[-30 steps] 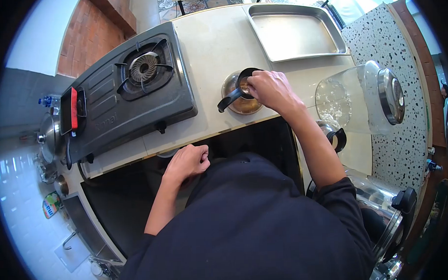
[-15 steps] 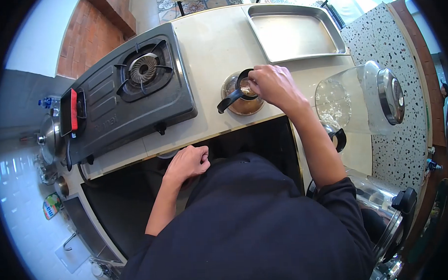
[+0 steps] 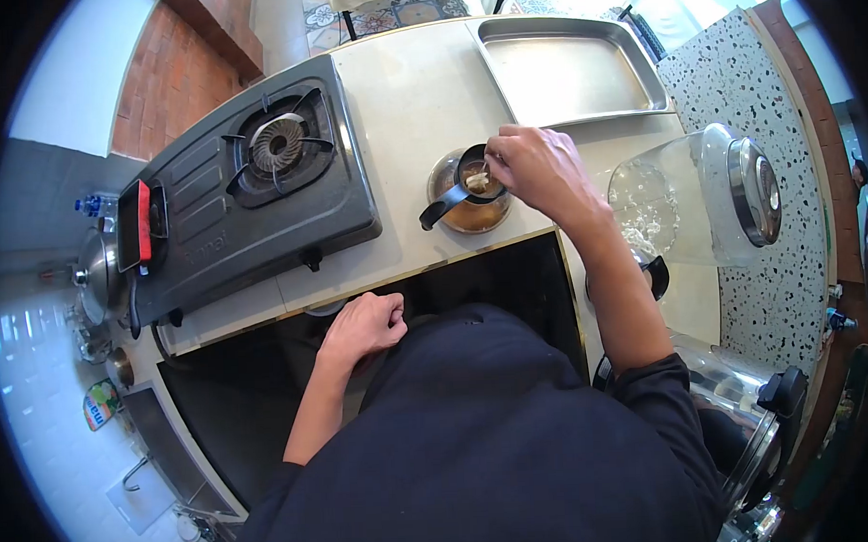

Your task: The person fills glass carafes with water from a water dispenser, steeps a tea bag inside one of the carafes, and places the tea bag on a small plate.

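A glass pot (image 3: 472, 212) with a black rim and black handle stands on the counter, brown liquid inside. My right hand (image 3: 536, 167) is at the right side of its mouth, fingers pinched on the end of a thin utensil that reaches into the opening. Something pale (image 3: 477, 182) shows in the mouth beside the fingertips. Curled closed, my left hand (image 3: 364, 326) rests near the counter's front edge, in front of my body; what it holds, if anything, is hidden.
A black gas stove (image 3: 259, 182) stands on the left, a metal tray (image 3: 570, 70) at the back. On the right are a large glass jar (image 3: 685, 191) lying on its side with white bits inside, and another black-handled vessel (image 3: 656, 275) beside my forearm.
My right hand has shifted slightly, uncovering more of the pot's mouth and the pale matter in it. My left hand stays closed in much the same place.
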{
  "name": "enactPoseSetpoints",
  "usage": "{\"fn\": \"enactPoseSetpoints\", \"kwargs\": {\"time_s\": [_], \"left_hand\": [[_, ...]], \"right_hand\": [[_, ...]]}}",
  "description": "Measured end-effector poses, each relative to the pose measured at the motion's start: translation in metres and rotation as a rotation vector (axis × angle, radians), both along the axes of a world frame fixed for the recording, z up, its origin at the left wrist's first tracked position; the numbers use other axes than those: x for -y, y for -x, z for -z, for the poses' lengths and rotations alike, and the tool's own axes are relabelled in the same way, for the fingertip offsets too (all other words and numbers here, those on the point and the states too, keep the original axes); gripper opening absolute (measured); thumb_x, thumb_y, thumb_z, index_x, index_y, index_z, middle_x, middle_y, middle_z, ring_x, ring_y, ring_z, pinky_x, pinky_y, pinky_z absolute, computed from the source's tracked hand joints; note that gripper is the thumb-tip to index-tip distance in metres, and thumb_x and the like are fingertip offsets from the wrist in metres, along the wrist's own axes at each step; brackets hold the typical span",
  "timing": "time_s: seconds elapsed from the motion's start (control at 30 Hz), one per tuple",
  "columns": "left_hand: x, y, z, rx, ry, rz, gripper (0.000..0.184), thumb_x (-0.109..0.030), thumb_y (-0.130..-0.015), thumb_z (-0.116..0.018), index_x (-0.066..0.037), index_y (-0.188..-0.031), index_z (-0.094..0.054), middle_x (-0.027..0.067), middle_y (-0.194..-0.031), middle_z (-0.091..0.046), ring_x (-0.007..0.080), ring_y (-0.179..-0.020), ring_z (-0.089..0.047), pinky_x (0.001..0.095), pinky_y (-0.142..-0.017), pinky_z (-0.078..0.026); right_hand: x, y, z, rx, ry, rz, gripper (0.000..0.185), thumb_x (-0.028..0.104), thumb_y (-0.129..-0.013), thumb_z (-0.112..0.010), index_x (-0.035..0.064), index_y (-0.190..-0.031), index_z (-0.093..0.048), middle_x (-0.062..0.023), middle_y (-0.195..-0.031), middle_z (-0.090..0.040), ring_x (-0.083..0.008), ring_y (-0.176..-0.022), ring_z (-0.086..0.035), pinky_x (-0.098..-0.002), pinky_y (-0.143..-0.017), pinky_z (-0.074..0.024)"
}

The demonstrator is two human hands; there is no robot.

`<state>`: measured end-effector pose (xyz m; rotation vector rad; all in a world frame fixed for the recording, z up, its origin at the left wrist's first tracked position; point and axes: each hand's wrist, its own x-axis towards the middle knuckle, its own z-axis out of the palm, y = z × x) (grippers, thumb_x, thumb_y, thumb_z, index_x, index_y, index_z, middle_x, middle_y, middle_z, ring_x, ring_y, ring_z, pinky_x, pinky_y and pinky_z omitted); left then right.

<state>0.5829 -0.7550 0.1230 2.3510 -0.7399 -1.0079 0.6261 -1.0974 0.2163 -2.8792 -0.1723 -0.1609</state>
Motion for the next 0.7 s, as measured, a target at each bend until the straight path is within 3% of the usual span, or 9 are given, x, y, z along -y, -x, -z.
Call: {"fn": "enactPoseSetpoints", "kwargs": {"time_s": [0.13,0.27,0.57,0.7], "left_hand": [[0.001,-0.001,-0.001,0.039,0.04,0.01,0.015,-0.016,-0.082,-0.069,-0.003,-0.084,-0.062,0.0178,-0.071,-0.066,0.0418,-0.073,-0.066,0.0491,-0.071,-0.053],[0.002,-0.002,-0.002,0.039,0.027,0.015,0.015,-0.016,-0.082,-0.069,-0.003,-0.084,-0.062,0.0183,-0.072,-0.066,0.0425,-0.074,-0.066,0.0496,-0.071,-0.053],[-0.002,-0.001,0.003,0.014,0.034,-0.011,0.015,-0.014,-0.082,-0.07,-0.001,-0.085,-0.061,0.0173,-0.07,-0.062,0.0403,-0.068,-0.059,0.0474,-0.068,-0.049],[0.0,-0.001,0.001,0.02,0.036,-0.025,0.015,-0.014,-0.082,-0.07,-0.002,-0.084,-0.061,0.0174,-0.069,-0.061,0.0398,-0.066,-0.058,0.0469,-0.067,-0.049]], "right_hand": [[0.001,-0.002,0.031,-0.043,-0.007,-0.009,0.015,0.015,-0.091,-0.069,0.0038,-0.086,-0.077,-0.0178,-0.093,-0.075,-0.0394,-0.089,-0.075,-0.051,-0.081,-0.0586],[0.001,-0.004,0.05,-0.157,0.035,-0.018,0.018,0.022,-0.096,-0.071,0.005,-0.095,-0.078,-0.0168,-0.094,-0.074,-0.0397,-0.092,-0.073,-0.0514,-0.082,-0.0573],[0.002,0.001,-0.003,0.009,-0.056,0.009,0.018,0.017,-0.094,-0.067,0.0032,-0.085,-0.074,-0.015,-0.09,-0.072,-0.0391,-0.087,-0.073,-0.0509,-0.079,-0.0573],[0.002,0.0,0.002,0.006,-0.046,-0.006,0.018,0.017,-0.095,-0.067,0.0034,-0.086,-0.075,-0.0151,-0.091,-0.073,-0.0391,-0.087,-0.073,-0.0504,-0.08,-0.0575]]}}
